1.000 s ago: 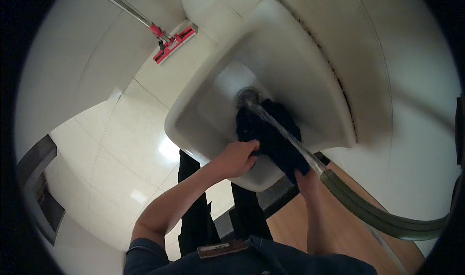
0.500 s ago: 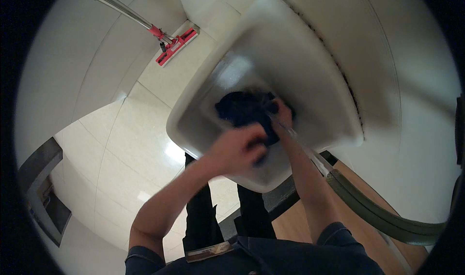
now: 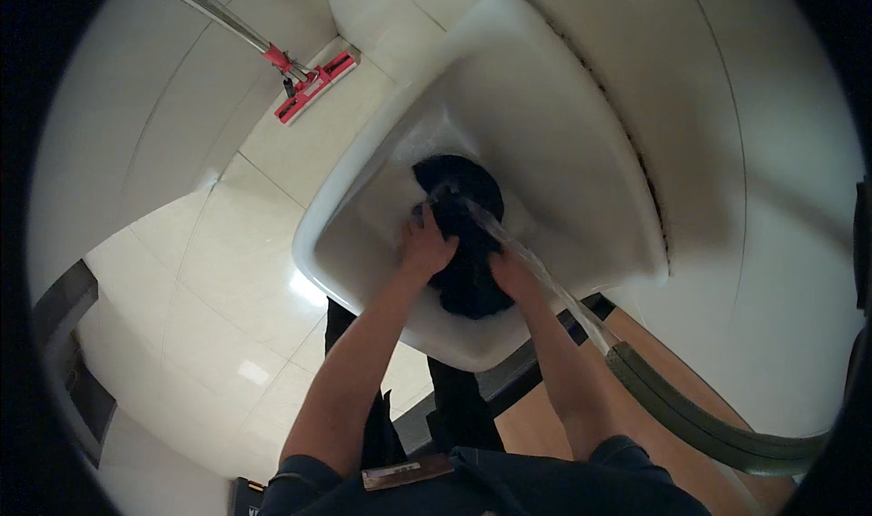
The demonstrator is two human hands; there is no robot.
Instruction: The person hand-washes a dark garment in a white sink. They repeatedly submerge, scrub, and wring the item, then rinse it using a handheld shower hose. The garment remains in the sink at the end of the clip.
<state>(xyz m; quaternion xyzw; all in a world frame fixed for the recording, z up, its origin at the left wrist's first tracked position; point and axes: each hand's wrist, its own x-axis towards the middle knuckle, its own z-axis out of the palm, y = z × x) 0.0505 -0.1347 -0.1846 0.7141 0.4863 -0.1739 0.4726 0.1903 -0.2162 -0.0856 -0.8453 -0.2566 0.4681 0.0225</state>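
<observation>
Below, white basin [image 3: 563, 153], dark blue cloth [image 3: 472, 260] inside

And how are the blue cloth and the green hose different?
The cloth is dark blue; the hose is green. The cloth lies crumpled in the sink; the hose curves in from the right. The cloth gets water; the hose pours it. They share that one stream.

Short navy sleeves [image 3: 313, 481], black trousers [image 3: 460, 405]

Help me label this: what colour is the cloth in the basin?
The cloth is dark navy blue, best seen in the head view.
</observation>
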